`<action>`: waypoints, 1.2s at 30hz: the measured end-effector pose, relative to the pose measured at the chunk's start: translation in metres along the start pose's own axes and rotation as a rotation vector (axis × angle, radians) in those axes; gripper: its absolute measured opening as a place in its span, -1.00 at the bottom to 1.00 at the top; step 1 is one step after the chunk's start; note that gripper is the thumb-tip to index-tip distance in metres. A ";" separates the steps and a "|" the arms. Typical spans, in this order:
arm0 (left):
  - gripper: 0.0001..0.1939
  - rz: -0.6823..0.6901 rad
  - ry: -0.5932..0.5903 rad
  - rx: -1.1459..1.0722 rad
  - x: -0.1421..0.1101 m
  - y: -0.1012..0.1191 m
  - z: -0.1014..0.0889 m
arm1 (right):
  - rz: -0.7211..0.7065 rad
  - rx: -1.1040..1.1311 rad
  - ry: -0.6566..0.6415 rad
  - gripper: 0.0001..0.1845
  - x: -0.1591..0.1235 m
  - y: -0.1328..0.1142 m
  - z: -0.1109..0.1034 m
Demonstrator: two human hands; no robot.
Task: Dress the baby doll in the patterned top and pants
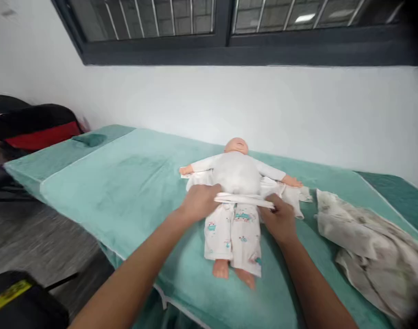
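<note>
Trousers, white with small teal and red prints, are on the legs of a doll, which lies on its back on a surface spread with green cloth. Their waistband is stretched in a nearly straight line across the doll's waist, just below the rounded belly. The left hand grips one end of it, fingers closed on the fabric; the right hand pinches the other end, with thumb and fingers brought together. The gap between the two hands is about as wide as the doll's body. Both feet stick out of the leg hems, toward the near side.

The doll wears a white long-sleeved top, and its arms are spread out to both sides. Its head is tipped back near the wall. Another white garment lies on the surface partly under the doll, showing beneath both arms. To the right, near the right forearm, is a crumpled pale cloth. Beyond the surface at the left are black and red chairs. Above the wall is a barred window with a dark frame.
</note>
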State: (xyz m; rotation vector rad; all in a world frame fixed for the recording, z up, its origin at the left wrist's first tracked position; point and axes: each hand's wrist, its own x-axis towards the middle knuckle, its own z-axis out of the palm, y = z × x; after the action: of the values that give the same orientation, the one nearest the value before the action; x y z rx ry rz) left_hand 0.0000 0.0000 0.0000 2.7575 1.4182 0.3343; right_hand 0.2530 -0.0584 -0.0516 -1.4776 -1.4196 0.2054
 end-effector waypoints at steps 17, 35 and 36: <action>-0.70 -0.143 -0.018 -0.514 -0.077 0.028 0.002 | 0.274 0.286 -0.274 -0.71 -0.088 -0.032 -0.023; -0.59 0.104 -0.011 -0.097 -0.125 0.076 -0.010 | 0.153 -0.077 -0.383 -0.78 -0.123 -0.078 -0.043; -0.60 0.084 -0.036 -0.094 -0.125 0.076 -0.012 | 0.151 -0.113 -0.427 -0.78 -0.121 -0.081 -0.045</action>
State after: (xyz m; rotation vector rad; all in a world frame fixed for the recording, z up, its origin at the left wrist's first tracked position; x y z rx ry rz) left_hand -0.0117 -0.1467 -0.0014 2.7384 1.2476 0.3423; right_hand 0.1980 -0.1995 -0.0325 -1.7041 -1.6761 0.5703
